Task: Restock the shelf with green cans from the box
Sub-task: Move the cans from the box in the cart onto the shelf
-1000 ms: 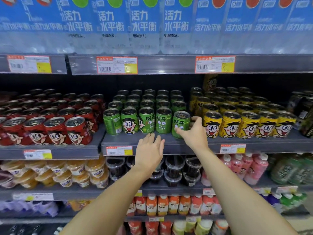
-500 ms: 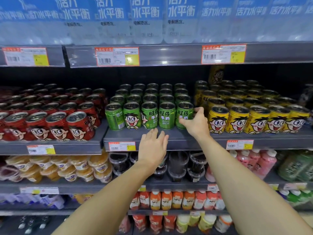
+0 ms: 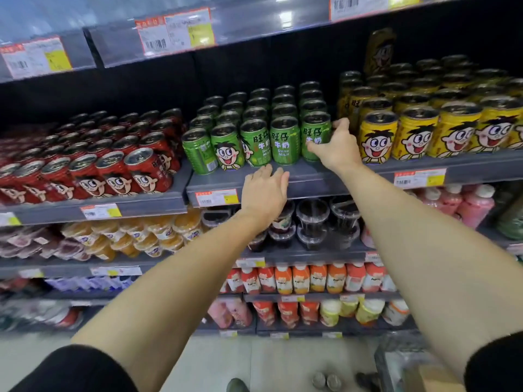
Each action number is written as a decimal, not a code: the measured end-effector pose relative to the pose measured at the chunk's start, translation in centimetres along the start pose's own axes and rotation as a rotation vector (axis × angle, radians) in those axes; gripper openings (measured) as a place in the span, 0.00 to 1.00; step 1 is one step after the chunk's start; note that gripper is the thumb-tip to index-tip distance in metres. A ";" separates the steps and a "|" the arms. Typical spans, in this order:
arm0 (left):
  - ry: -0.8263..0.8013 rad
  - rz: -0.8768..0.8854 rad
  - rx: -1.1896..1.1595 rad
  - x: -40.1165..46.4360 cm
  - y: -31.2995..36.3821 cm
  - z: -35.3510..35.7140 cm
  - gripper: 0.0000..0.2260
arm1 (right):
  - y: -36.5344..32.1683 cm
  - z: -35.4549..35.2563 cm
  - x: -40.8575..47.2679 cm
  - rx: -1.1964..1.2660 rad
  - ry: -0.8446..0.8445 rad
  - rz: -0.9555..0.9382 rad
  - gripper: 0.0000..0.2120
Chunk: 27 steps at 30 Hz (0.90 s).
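Note:
Several rows of green cans (image 3: pixel 256 128) stand on the grey shelf (image 3: pixel 311 176), between red cans and yellow cans. My right hand (image 3: pixel 335 147) grips the rightmost front green can (image 3: pixel 314 137), thumb low on its front and fingers round its right side. My left hand (image 3: pixel 264 193) lies flat on the shelf's front lip just below the front green cans, fingers straight, holding nothing. The box shows only as a blurred corner (image 3: pixel 407 366) at the bottom right.
Red cans (image 3: pixel 119 165) fill the shelf to the left and yellow cans (image 3: pixel 424 123) the right. Price tags line the shelf edges. Lower shelves hold jelly cups (image 3: pixel 314 222) and small bottles (image 3: pixel 308 278). Floor lies below.
The view has tipped downward and closer to the shelf. My right hand stays on the rightmost front green can, which now stands upright in line. My left hand keeps to the shelf lip.

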<state>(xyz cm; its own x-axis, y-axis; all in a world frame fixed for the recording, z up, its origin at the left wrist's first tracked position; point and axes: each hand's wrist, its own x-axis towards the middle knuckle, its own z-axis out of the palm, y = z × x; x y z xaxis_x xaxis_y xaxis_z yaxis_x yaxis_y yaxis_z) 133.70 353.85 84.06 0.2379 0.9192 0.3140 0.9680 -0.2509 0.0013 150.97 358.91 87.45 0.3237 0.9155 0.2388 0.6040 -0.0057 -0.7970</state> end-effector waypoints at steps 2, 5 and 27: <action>-0.037 -0.001 -0.027 -0.2 0.1 -0.5 0.18 | -0.1 -0.7 -0.5 -0.092 -0.065 0.009 0.33; -0.137 -0.019 -0.016 -0.3 0.1 -0.8 0.21 | 0.0 -1.4 -2.7 -0.302 -0.073 0.001 0.32; -0.295 0.010 -0.180 -22.3 1.2 -4.5 0.23 | 2.1 -5.6 -28.6 -0.619 -0.309 -0.245 0.27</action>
<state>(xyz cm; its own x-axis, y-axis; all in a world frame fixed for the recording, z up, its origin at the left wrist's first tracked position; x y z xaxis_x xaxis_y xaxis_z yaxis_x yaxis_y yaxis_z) 129.22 331.71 81.35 0.2852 0.9581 0.0272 0.9422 -0.2855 0.1755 147.08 330.50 82.05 -0.0384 0.9908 0.1298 0.9632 0.0713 -0.2591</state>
